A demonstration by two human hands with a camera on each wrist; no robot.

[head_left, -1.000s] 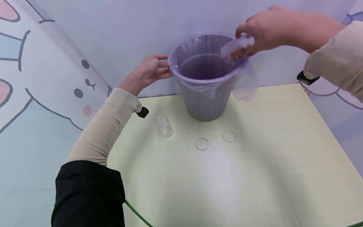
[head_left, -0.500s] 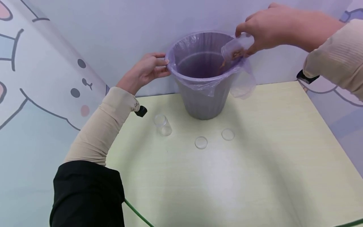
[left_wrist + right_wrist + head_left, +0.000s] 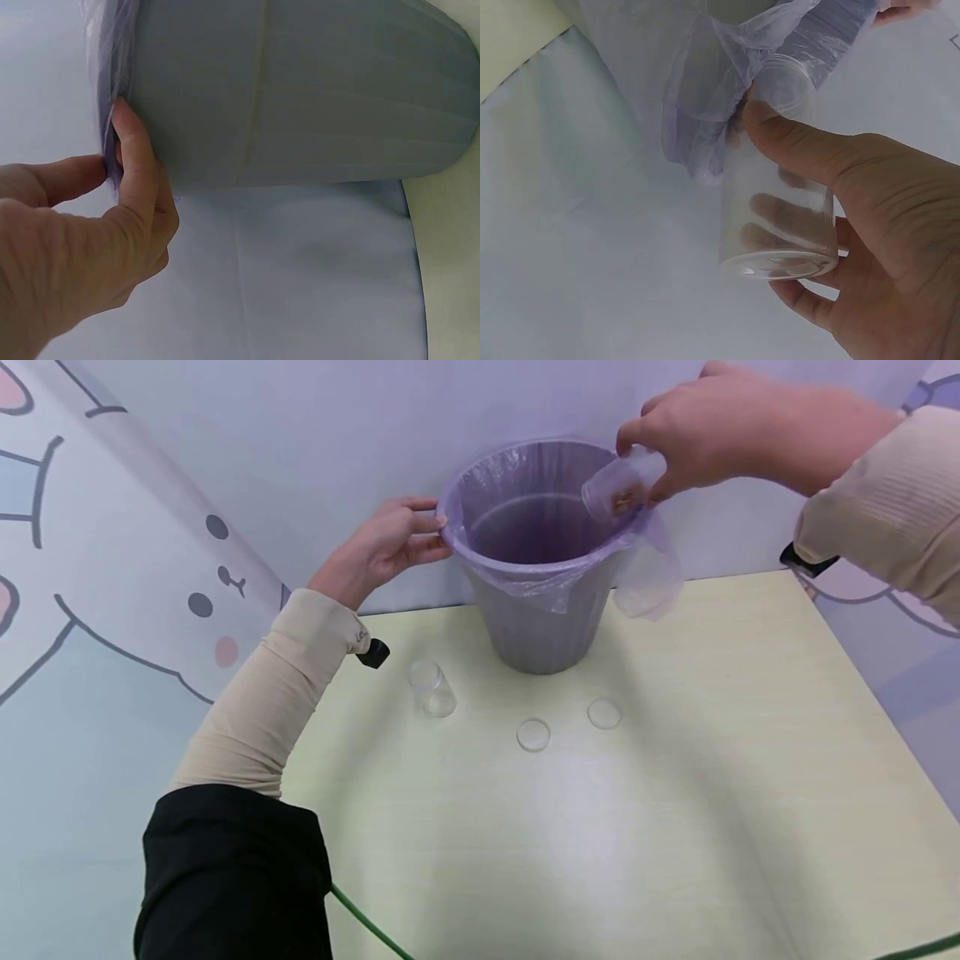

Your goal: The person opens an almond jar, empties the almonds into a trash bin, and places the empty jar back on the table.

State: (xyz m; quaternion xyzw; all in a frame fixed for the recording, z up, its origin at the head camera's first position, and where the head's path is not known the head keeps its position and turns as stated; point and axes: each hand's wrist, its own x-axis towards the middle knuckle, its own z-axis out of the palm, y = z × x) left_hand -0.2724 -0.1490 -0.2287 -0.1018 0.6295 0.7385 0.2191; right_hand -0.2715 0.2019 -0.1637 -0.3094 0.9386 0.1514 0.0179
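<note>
A grey trash can [image 3: 542,631] with a thin purple liner [image 3: 651,578] folded over its rim stands at the back of the table. My left hand [image 3: 386,552] pinches the rim and liner on the left side, thumb outside the fingers in the left wrist view. Over the can's right rim, my right hand [image 3: 720,439] holds a clear plastic jar [image 3: 602,493] tipped with its mouth toward the can's inside. A few small brown pieces [image 3: 624,500] show in the jar near its mouth. Fingers show through the jar's wall in the right wrist view.
A second clear jar [image 3: 433,690] stands on the table [image 3: 712,827], front left of the can. Two round clear lids [image 3: 533,735] lie in front of the can. A green cable [image 3: 367,927] crosses the near edge. A wall [image 3: 337,435] rises behind.
The brown pieces in the tipped jar have become fewer; some were falling from its mouth half a second ago. My left hand has stayed on the rim.
</note>
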